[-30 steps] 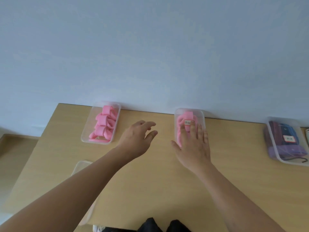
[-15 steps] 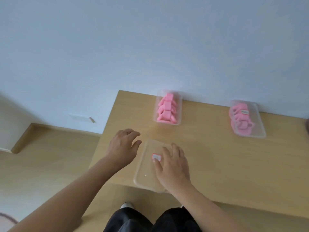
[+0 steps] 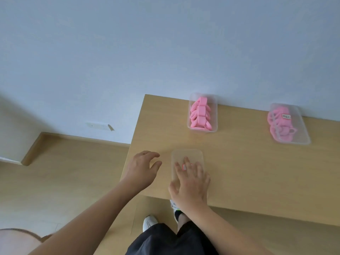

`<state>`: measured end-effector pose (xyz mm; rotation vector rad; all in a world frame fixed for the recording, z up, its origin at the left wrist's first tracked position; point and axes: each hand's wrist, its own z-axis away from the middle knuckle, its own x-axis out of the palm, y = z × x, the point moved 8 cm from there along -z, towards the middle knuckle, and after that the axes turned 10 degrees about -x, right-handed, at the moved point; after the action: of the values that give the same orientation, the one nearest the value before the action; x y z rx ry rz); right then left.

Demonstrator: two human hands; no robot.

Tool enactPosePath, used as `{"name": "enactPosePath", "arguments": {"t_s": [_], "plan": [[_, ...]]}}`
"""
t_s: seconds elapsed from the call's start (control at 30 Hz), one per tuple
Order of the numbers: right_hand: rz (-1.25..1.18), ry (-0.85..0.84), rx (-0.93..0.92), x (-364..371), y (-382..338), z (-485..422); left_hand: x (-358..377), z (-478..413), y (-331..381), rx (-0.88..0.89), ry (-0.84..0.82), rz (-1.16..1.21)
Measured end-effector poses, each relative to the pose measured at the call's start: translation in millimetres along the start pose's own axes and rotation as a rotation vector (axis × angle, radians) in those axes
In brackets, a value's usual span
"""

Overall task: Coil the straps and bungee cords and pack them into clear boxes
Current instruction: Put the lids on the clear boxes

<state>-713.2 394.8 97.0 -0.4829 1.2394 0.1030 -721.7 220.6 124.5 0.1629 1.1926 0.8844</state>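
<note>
Wooden table [image 3: 239, 172], against blue wall [image 3: 147, 52], bears clear lid [image 3: 187, 155].

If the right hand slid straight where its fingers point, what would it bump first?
Probably the open box of pink straps near the wall. The right hand lies flat on a clear lid, with bare table between. It might just slip past its left side.

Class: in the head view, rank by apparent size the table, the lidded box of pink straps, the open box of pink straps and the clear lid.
Largest to smallest:
1. table
2. lidded box
3. open box and clear lid, too alike to rank: the right hand covers part of the lid, which also lies nearer the camera.
</note>
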Motion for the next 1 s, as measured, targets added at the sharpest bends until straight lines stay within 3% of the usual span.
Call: {"name": "enactPosePath", "arguments": {"t_s": [0.17,0.27,0.4,0.63,1.0], "plan": [[-0.007,0.240,-0.183,-45,-8,-10,-7,-33,19,-0.166,0.000,0.234],[0.022,0.370,-0.137,-86,4,-35,-13,-55,35,-0.284,0.003,0.483],[0.085,0.341,0.040,-118,41,-96,-3,-90,75,-0.281,-0.067,0.650],[0.124,0.270,0.066,-122,73,-170,32,-149,125,-0.351,-0.242,0.707],[0.145,0.233,0.006,-104,82,-194,37,-179,134,-0.412,-0.105,0.668]]}}
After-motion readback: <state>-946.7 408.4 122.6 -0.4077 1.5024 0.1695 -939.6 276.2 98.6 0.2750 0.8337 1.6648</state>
